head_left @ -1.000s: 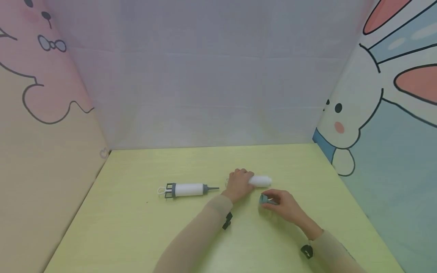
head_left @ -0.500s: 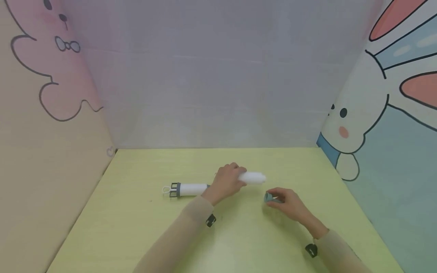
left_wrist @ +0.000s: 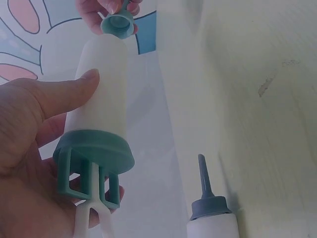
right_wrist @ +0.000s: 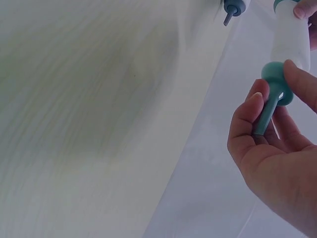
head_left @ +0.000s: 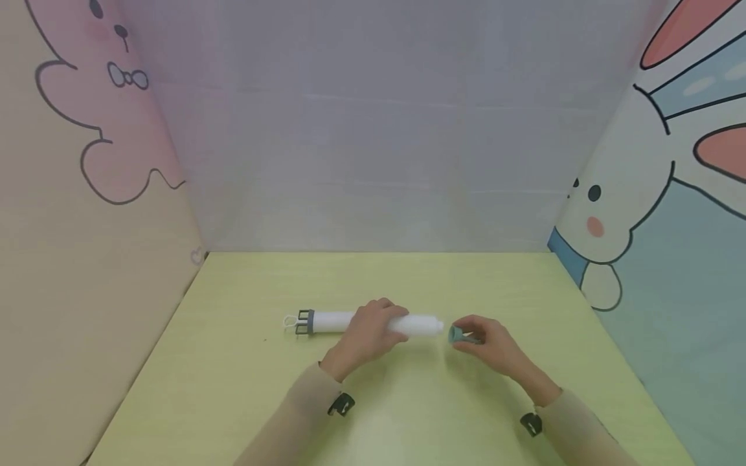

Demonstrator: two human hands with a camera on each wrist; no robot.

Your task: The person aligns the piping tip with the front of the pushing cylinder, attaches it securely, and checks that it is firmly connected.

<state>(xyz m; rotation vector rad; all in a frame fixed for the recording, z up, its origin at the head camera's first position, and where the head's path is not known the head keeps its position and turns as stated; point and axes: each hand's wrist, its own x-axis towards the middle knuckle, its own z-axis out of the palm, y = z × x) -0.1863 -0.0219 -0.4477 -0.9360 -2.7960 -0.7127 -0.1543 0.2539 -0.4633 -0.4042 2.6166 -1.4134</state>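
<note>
My left hand (head_left: 368, 333) grips a white syringe barrel (head_left: 422, 325), lying sideways in the head view. A green collar (left_wrist: 94, 148) and a white looped plunger handle (left_wrist: 92, 203) show at its rear in the left wrist view. Facing the barrel's front end is a green nozzle cap (head_left: 456, 335), pinched by my right hand (head_left: 494, 347). A narrow gap parts cap and barrel in the head view. In the right wrist view the nozzle cap (right_wrist: 274, 77) has its thin spout pointing back along my right palm.
A second white syringe (head_left: 331, 322) lies on the yellow table (head_left: 192, 388), partly behind my left hand. Its blue-grey nozzle (left_wrist: 210, 204) is seen in the left wrist view. Printed cloth walls (head_left: 373, 142) stand around the table's back and sides.
My left hand has lifted the syringe barrel, then brought it left and nearer, level with the nozzle cap. My right hand has barely moved and still pinches the cap. The head view has shifted slightly.
</note>
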